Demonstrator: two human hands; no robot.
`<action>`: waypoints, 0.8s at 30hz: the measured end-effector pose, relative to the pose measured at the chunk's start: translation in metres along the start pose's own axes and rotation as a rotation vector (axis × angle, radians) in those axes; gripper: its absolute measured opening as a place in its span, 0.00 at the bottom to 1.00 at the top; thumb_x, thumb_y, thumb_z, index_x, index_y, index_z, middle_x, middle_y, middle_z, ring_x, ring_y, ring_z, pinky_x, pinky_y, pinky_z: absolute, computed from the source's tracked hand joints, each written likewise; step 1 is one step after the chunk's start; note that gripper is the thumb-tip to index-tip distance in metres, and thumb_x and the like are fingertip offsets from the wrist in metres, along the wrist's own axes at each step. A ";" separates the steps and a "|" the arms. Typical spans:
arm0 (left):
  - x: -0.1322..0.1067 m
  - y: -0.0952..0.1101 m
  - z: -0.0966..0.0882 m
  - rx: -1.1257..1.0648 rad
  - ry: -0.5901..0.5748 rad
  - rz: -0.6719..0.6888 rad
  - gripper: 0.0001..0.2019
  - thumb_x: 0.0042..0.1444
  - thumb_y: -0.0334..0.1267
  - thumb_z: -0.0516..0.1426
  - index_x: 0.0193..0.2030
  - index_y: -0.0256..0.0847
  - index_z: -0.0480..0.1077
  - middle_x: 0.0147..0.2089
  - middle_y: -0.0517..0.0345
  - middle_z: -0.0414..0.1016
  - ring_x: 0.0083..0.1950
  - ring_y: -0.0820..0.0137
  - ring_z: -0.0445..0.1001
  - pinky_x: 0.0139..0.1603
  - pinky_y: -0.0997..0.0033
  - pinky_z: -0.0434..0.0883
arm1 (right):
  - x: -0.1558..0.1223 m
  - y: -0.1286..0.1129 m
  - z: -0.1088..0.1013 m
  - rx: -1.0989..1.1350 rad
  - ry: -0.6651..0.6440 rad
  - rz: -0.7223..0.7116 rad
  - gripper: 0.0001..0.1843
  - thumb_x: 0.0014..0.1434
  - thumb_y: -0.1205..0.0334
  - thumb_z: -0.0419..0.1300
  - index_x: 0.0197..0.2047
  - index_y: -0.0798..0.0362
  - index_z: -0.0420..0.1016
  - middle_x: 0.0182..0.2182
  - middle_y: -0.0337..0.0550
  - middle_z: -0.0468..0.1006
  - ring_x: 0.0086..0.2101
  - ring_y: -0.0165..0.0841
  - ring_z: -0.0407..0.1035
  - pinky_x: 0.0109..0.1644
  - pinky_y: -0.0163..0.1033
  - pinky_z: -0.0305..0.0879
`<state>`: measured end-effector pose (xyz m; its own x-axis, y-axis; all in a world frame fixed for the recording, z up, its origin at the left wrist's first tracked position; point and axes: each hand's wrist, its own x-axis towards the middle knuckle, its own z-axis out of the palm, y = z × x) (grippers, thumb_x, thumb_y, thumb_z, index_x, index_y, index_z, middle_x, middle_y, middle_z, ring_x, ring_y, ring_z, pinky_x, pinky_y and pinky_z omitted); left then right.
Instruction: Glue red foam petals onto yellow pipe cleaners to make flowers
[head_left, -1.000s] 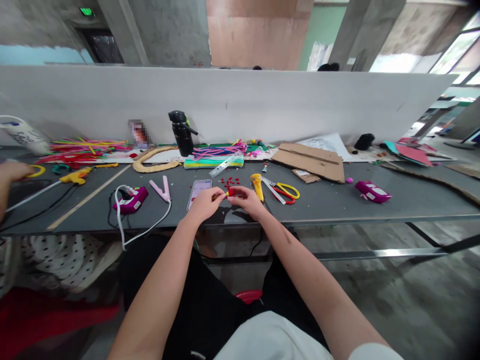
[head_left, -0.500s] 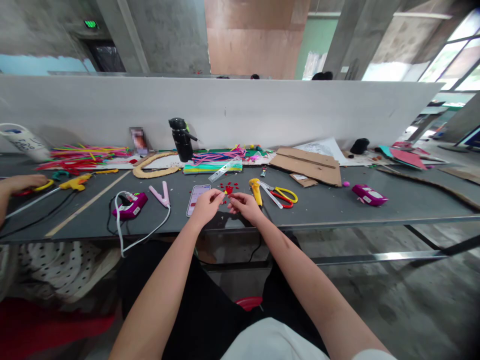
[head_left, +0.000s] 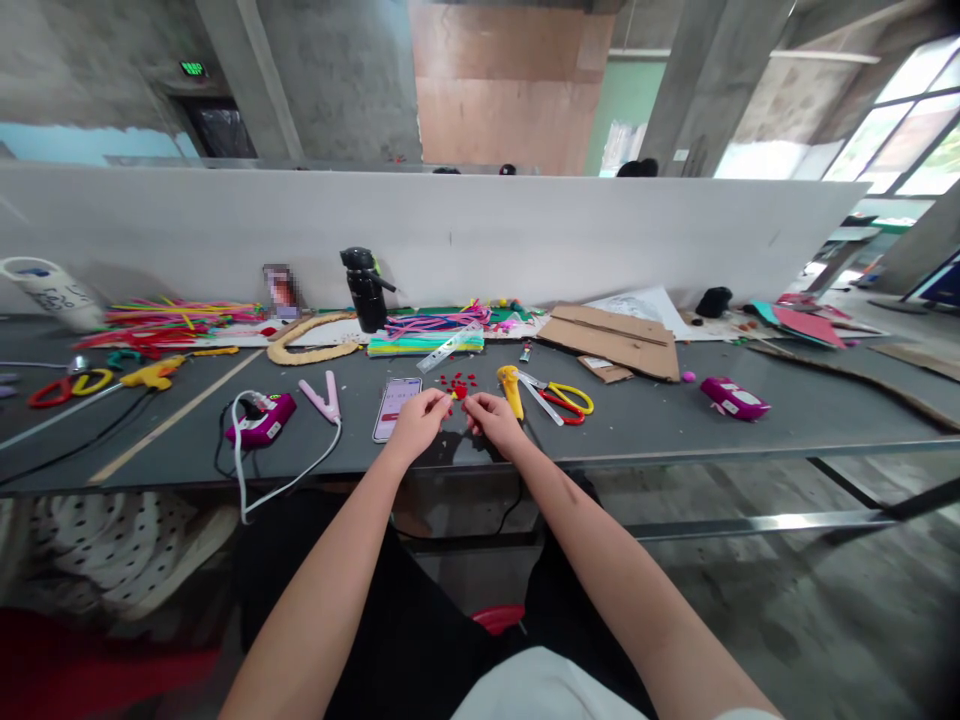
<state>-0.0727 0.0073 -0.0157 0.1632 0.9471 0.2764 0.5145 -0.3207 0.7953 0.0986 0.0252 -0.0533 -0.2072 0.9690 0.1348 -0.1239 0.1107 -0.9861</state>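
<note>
My left hand (head_left: 421, 420) pinches a small yellow piece (head_left: 453, 396) between thumb and fingertips, just above the table. Close beside it, my right hand (head_left: 491, 420) has its thumb and fingers pressed together; whatever it pinches is too small to make out. Several small red pieces (head_left: 458, 380) lie on the table just beyond my fingertips. A phone (head_left: 391, 408) with a lit screen lies left of my left hand. To the right of my right hand are a yellow-handled glue gun (head_left: 511, 388) and open scissors (head_left: 570, 402) with red and yellow handles.
Behind my hands lie a clear ruler (head_left: 450, 346), bundled pipe cleaners (head_left: 435, 320) and a black bottle (head_left: 366, 290). A pink hair straightener (head_left: 322, 398) and purple power strip (head_left: 262, 418) with a looping cord sit left. Cardboard (head_left: 611, 340) and another purple box (head_left: 735, 398) are right.
At far left, a co-worker's hand has left the view, and the scissors it touched lie on the table. My fingertips stay close together with slight movement. The camera has tilted a little upward.
</note>
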 end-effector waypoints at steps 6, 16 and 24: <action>0.003 -0.008 -0.001 0.077 0.097 -0.038 0.14 0.61 0.47 0.52 0.31 0.41 0.70 0.26 0.59 0.73 0.27 0.68 0.69 0.30 0.70 0.64 | -0.002 -0.004 -0.001 -0.006 0.090 0.036 0.34 0.54 0.28 0.55 0.17 0.51 0.60 0.09 0.32 0.58 0.12 0.23 0.50 0.17 0.32 0.45; 0.004 -0.006 -0.004 0.121 0.162 -0.030 0.15 0.61 0.47 0.52 0.30 0.41 0.71 0.27 0.57 0.75 0.29 0.68 0.71 0.33 0.69 0.66 | -0.003 -0.002 0.000 -0.061 0.112 -0.050 0.30 0.54 0.34 0.60 0.18 0.52 0.68 0.14 0.39 0.68 0.15 0.25 0.56 0.20 0.34 0.54; -0.001 0.001 -0.001 0.193 0.072 0.110 0.14 0.63 0.46 0.51 0.37 0.41 0.74 0.30 0.57 0.76 0.30 0.67 0.70 0.34 0.68 0.63 | 0.003 0.000 0.001 0.006 0.070 -0.067 0.27 0.57 0.37 0.58 0.46 0.51 0.76 0.34 0.42 0.79 0.22 0.25 0.66 0.24 0.33 0.61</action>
<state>-0.0731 0.0058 -0.0151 0.1703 0.9009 0.3993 0.6496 -0.4073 0.6419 0.0970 0.0279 -0.0532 -0.1303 0.9724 0.1937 -0.1408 0.1752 -0.9744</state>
